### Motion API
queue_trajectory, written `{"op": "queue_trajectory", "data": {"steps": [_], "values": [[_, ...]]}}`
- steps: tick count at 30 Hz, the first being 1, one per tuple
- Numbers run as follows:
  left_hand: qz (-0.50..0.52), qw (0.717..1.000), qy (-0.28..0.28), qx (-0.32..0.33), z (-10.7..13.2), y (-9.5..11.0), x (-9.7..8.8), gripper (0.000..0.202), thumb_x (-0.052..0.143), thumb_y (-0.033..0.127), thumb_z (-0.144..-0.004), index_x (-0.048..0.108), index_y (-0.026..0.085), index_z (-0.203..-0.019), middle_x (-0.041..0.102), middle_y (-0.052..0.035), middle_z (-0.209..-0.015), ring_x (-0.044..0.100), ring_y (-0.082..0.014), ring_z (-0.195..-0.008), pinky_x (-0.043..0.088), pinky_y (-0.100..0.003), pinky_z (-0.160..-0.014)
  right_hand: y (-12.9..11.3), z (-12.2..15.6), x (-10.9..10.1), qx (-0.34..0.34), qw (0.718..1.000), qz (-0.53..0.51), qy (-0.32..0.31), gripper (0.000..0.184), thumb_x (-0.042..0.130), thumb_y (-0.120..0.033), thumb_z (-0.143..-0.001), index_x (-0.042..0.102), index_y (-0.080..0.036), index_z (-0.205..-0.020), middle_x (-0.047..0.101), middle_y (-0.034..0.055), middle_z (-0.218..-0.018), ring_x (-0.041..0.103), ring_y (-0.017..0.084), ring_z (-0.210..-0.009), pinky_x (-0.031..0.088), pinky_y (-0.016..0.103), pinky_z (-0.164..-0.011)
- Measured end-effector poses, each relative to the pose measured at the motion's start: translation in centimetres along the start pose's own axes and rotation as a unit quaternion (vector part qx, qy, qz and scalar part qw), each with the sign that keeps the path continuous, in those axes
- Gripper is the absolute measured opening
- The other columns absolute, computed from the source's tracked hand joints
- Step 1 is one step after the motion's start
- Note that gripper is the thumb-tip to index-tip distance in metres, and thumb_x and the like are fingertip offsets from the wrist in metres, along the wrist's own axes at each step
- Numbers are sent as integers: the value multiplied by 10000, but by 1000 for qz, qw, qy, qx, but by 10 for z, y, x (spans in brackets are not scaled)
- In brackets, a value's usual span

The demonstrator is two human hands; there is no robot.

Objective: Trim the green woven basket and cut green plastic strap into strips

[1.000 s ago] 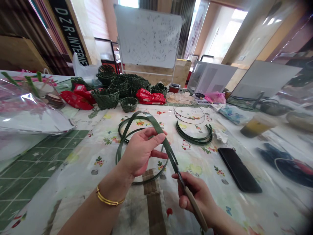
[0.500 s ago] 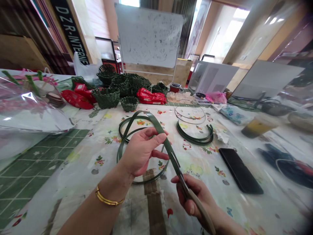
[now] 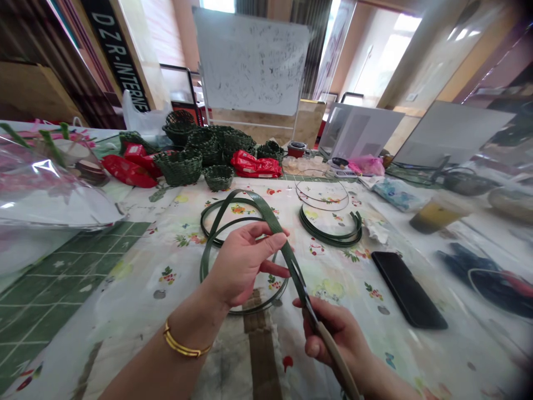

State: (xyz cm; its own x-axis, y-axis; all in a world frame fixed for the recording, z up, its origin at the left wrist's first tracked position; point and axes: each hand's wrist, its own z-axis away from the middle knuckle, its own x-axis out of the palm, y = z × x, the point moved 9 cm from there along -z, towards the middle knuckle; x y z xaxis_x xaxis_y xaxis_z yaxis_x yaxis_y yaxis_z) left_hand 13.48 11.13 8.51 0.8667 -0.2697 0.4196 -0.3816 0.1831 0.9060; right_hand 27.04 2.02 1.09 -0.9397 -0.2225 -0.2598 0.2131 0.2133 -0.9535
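My left hand (image 3: 245,261) pinches a flat dark green strip (image 3: 258,206) between thumb and fingers. The strip loops up and back from the hand, and its near end slants down to the right. My right hand (image 3: 333,333) is closed round a pair of scissors (image 3: 322,329) with a tan handle. Their blades lie along the near end of the strip, where a lengthwise slit shows. Behind and below the left hand rests a loose green coil (image 3: 204,219) on the flowered tablecloth. Another coil of green strips (image 3: 328,239) lies to the right.
Several woven green baskets (image 3: 181,169) stand at the back, beside red packets (image 3: 255,165). A black phone (image 3: 408,289) lies right of my right hand, with a cup of yellowish liquid (image 3: 439,214) beyond. Clear plastic wrapping (image 3: 54,189) bulges at left. Thin wire rings (image 3: 320,191) lie farther back.
The scissor blades have shifted slightly along the strip, and the slit looks wider and its sides stand farther apart. Both hands have stayed almost in place.
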Motion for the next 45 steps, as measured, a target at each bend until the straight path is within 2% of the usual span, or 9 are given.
{"op": "queue_trajectory", "data": {"steps": [6, 10, 16, 22, 28, 35, 39, 42, 45], "values": [[4, 1000, 2, -5, 1, 0, 1, 170, 768, 265, -710, 698, 149, -811, 658, -26, -836, 643, -157, -704, 612, -285, -472, -8, 2, 2, -28, 1000, -2, -3, 433, 660, -477, -818, 613, -214, -1158, 534, -40, -590, 428, 107, -489, 360, 228, -471], [2, 1000, -3, -5, 1, 1, 2, 166, 759, 259, -723, 700, 141, -823, 659, -30, -832, 642, -153, -708, 608, -266, -465, -9, 2, 1, -11, 999, 30, -9, 358, 661, -470, -819, 663, -196, -1049, 522, -38, -573, 423, 109, -506, 365, 236, -493], [4, 1000, -4, -8, 0, 0, 0, 154, 760, 248, -723, 701, 139, -814, 657, -33, -834, 643, -154, -696, 612, -280, -474, -4, 0, -4, 15, 1000, 1, -9, 467, 695, -535, -765, 648, -189, -1076, 456, -55, -568, 367, 105, -517, 309, 237, -485], [11, 1000, -9, -12, 1, -4, 5, 171, 774, 260, -701, 704, 142, -804, 642, -35, -847, 629, -172, -745, 622, -323, -493, 2, -2, -2, 28, 999, -37, -2, 552, 706, -594, -724, 626, -182, -1083, 488, -40, -590, 398, 114, -530, 321, 235, -480], [4, 1000, -5, -17, 1, -7, 7, 211, 774, 281, -696, 706, 133, -829, 642, -37, -824, 629, -170, -720, 614, -309, -484, 0, -3, -3, 20, 999, -29, 14, 544, 706, -605, -716, 631, -179, -1046, 470, -44, -590, 404, 113, -525, 340, 236, -481], [11, 1000, -11, -14, 2, -5, 6, 179, 764, 269, -713, 714, 143, -830, 652, -38, -837, 636, -169, -733, 614, -301, -481, -3, 1, -5, -19, 999, 39, 32, 411, 688, -534, -770, 667, -187, -988, 425, -61, -551, 360, 102, -492, 328, 244, -480], [10, 1000, 15, -4, -4, -3, -3, 152, 791, 230, -678, 703, 132, -754, 665, -35, -831, 638, -162, -734, 615, -290, -492, 2, -8, -13, 40, 995, 83, 33, 422, 705, -506, -745, 658, -185, -1015, 489, -50, -584, 434, 126, -538, 382, 257, -523], [6, 999, 33, 2, -10, -4, -6, 182, 819, 217, -637, 702, 116, -733, 680, -37, -798, 653, -159, -712, 615, -286, -525, -2, -14, -29, 117, 982, 138, 53, 456, 770, -387, -689, 621, -215, -1085, 581, -34, -707, 527, 160, -658, 442, 277, -620], [3, 999, 44, 1, -10, 1, -11, 168, 824, 198, -631, 713, 132, -740, 709, -28, -768, 673, -162, -682, 608, -285, -556, -14, -9, -38, 163, 974, 149, 44, 453, 775, -341, -689, 548, -234, -1066, 559, -60, -711, 512, 143, -643, 432, 260, -598]]}}
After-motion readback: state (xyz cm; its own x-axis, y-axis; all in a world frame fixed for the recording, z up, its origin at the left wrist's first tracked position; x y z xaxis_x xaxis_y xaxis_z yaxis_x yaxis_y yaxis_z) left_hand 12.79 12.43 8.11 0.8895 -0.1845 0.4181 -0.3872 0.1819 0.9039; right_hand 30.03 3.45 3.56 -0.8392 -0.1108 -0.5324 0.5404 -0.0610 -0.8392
